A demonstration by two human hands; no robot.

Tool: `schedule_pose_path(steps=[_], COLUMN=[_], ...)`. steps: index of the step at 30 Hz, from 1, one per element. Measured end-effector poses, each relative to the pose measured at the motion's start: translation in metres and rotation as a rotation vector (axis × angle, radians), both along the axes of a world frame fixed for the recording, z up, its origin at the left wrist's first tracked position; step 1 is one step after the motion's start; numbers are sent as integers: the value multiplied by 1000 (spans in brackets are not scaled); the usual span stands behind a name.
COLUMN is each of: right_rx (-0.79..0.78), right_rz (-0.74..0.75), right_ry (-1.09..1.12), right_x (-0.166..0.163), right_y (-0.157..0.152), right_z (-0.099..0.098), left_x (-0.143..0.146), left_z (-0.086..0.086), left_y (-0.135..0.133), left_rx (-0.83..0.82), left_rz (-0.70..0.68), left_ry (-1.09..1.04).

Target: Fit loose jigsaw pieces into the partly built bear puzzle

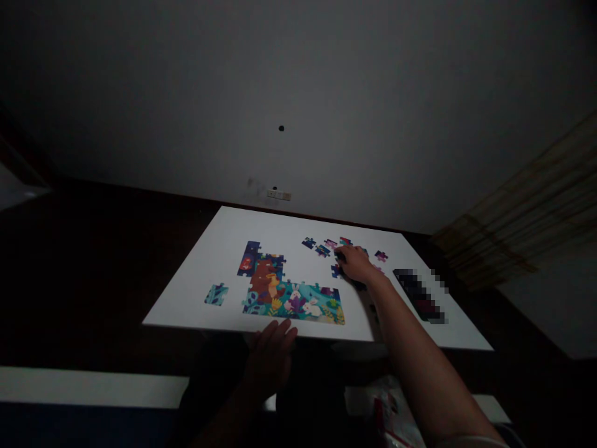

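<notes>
Head view, right hand (355, 263) curled on loose jigsaw pieces (323, 251), grip unclear, left hand (270, 354) open, beside white board edge (209, 320)

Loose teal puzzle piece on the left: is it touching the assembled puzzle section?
Apart: the head view shows white board between the loose teal puzzle piece and the assembled puzzle section.
</notes>
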State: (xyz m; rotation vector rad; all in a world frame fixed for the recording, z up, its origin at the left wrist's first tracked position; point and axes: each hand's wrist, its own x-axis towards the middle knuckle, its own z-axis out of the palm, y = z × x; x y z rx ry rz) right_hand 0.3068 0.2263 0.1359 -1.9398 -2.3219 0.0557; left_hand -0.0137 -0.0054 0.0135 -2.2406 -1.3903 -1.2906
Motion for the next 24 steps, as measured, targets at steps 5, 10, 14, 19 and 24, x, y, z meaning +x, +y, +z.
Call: schedule_pose_path(steps=[5,10,14,19,24], right_rx=[0,4,11,36,94], right_rz=[-25,-14,-8,-23,-23], right_ry=[1,5,30,77,165], right_x=[4,7,5,3,-1], right_y=[3,0,-2,-6,-15], right_z=[-3,-3,-2,-2,6], left_x=[0,2,2,1,0], left_z=[-5,-10,-8,-9,-8], left_y=[0,-2,-4,-2,-1], left_rx=[-12,-35,-69,-27,-17], left_rz=[-1,25,9,-7,-29], left_ry=[-1,8,-6,-18,-17])
